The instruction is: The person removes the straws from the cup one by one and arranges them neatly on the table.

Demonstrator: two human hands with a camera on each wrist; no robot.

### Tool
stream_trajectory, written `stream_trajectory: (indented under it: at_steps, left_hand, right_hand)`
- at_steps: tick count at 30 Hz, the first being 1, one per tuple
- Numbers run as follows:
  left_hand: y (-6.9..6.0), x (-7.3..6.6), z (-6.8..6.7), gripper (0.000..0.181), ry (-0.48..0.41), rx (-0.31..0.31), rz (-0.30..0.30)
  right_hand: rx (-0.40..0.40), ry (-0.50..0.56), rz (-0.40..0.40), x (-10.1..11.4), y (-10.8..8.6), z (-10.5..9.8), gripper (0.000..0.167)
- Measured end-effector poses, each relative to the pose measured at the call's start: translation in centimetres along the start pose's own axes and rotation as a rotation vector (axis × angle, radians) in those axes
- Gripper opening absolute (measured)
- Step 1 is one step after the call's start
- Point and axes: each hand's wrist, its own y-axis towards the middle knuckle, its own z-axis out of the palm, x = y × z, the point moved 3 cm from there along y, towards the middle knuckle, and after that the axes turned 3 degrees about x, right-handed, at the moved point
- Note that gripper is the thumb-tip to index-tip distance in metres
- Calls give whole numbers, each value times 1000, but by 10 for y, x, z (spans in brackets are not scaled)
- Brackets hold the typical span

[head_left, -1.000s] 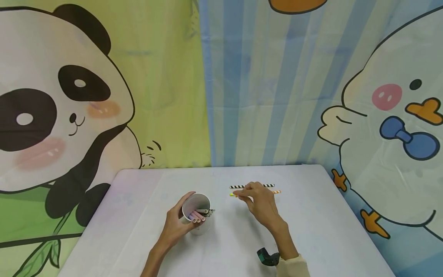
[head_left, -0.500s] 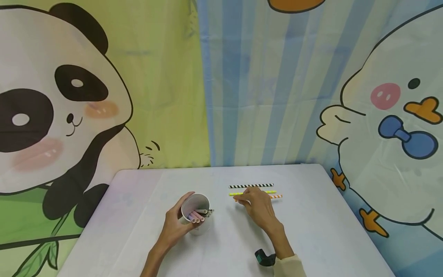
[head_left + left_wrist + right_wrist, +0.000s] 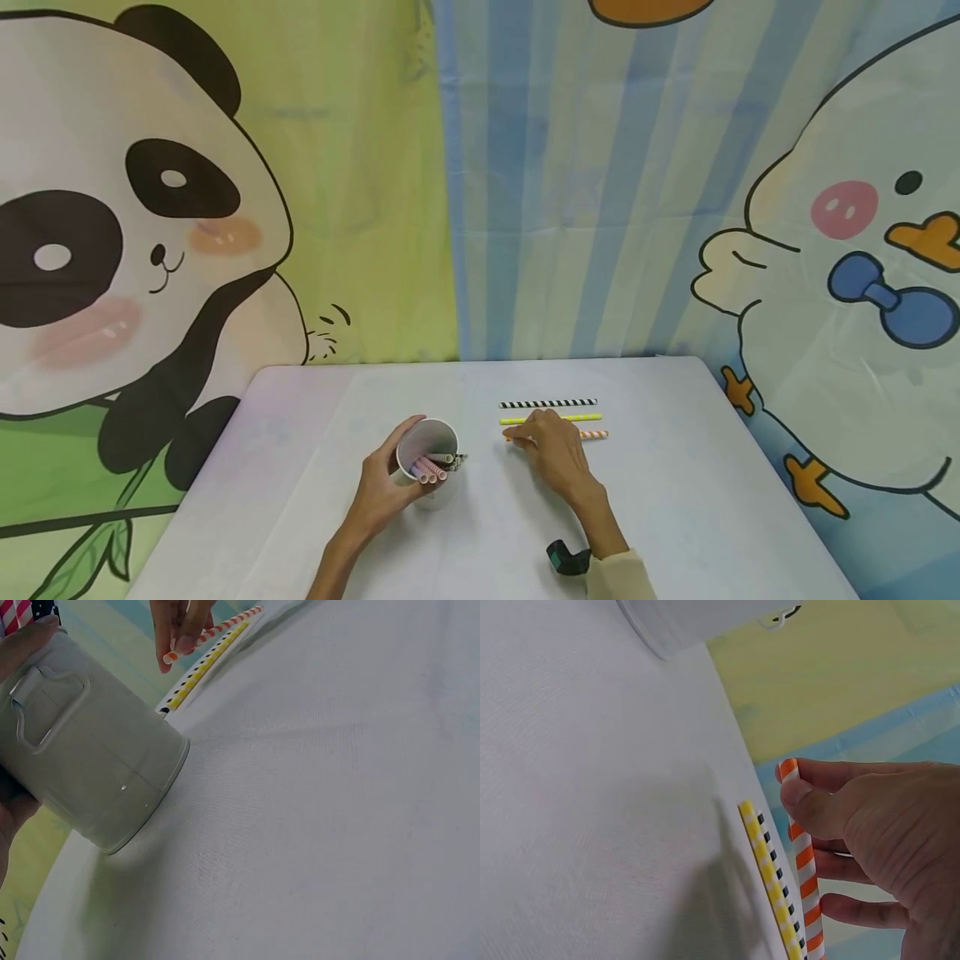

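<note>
My left hand [image 3: 378, 483] grips a white cup [image 3: 97, 750] with a small wire handle on its side, tilted over the table. Several patterned paper straws [image 3: 430, 469], pink-striped and dark-patterned among them, lean inside its mouth. My right hand [image 3: 558, 454] pinches an orange-and-white striped straw [image 3: 805, 870] near one end between thumb and fingers. Beyond it on the table lie a yellow-and-white straw [image 3: 583, 417] and, farthest back, a black-and-white striped straw [image 3: 547, 403], roughly parallel. In the head view, the right hand partly covers the orange straw.
The white table [image 3: 697, 492] ends at a printed curtain [image 3: 555, 208] with a panda on the left and a white bird on the right. A black device [image 3: 567, 558] shows at my right wrist.
My right hand has moved nearer with the orange-striped straw, away from the yellow and black straws, which now lie uncovered behind it. The left hand and cup have stayed in place.
</note>
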Motion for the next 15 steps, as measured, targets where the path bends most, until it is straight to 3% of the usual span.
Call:
stream_trajectory:
  at_steps: [15]
  left_hand:
    - [-1,0,1,96,5,-5,-37]
  right_hand:
    - [3,-49,-24,-5,3,13,20]
